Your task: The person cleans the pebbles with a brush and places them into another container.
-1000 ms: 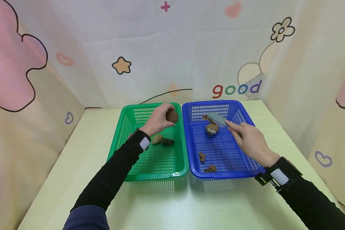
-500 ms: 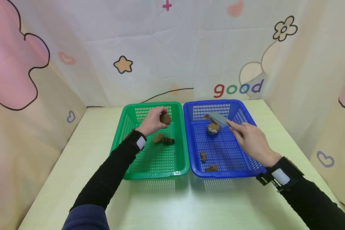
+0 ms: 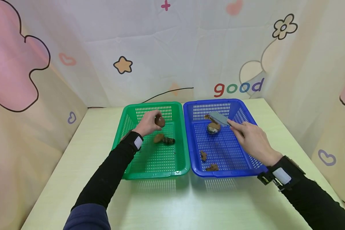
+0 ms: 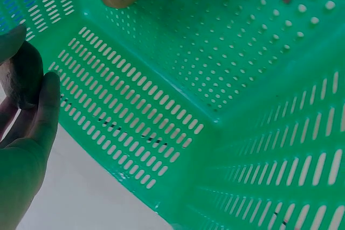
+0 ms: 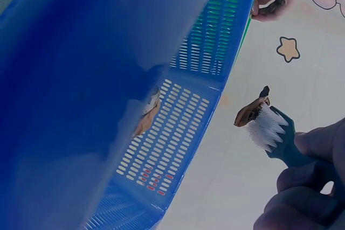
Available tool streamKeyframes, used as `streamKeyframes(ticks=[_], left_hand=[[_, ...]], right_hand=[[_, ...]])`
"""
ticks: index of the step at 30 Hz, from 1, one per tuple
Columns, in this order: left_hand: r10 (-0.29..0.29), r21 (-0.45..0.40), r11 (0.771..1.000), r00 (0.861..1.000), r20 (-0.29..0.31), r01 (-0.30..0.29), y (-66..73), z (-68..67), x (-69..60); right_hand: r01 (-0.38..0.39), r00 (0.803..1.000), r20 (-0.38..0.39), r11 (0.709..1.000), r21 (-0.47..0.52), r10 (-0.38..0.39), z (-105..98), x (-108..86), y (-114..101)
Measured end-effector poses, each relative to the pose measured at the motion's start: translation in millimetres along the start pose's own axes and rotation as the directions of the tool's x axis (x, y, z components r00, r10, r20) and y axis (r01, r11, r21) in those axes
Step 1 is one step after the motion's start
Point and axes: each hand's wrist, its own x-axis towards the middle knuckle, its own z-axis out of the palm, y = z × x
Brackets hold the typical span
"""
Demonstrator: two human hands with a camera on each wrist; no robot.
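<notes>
My left hand [image 3: 147, 124] grips a smooth, rounded brown stone [image 3: 160, 121] above the floor of the green basket [image 3: 187, 150]. Below it lie a tan stone [image 3: 158, 138] and a dark, ridged, shell-like piece [image 3: 169, 141], side by side. Over the blue basket [image 3: 227, 174], my right hand [image 3: 254, 142] holds a brush [image 5: 285, 144] by its handle. A brown clump [image 5: 248, 112] clings to the brush's white bristles in the right wrist view. Under the brush head sits a pale stone partly coated in brown [image 3: 213, 129].
Two brown crumbly clumps, one nearer the middle [image 3: 203, 155] and one by the front wall [image 3: 212, 167], lie in the blue basket. Both baskets stand close together on a pale table [image 3: 166, 204]. A printed curtain [image 3: 161, 48] hangs behind and at both sides.
My left hand has carried the brown stone leftward and lower, deeper into the green basket. The right hand and brush have hardly moved.
</notes>
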Motion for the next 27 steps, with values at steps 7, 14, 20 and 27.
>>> streamKeyframes(ticks=[7, 14, 20, 27], left_hand=[[-0.047, 0.032, 0.998, 0.999, 0.025, 0.046, -7.5, 0.8, -1.2], [-0.11, 0.051, 0.993, 0.993, 0.04, 0.108, -19.1, 4.3, 0.2], [-0.063, 0.038, 0.997, 0.997, 0.045, 0.062, -79.6, 28.1, 24.8], [-0.228, 0.121, 0.969, 0.97, 0.086, 0.217, -48.8, 16.7, 12.1]], right_hand=[[-0.011, 1.0, 0.01, 1.0, 0.01, 0.011, -1, -0.8, 0], [-0.016, 1.0, 0.021, 1.0, 0.012, 0.016, -1, -1.8, 1], [-0.022, 0.999, 0.028, 1.0, 0.014, 0.022, -3, -3.7, 1], [-0.023, 0.999, 0.033, 1.0, 0.011, 0.022, -2, -5.0, 2]])
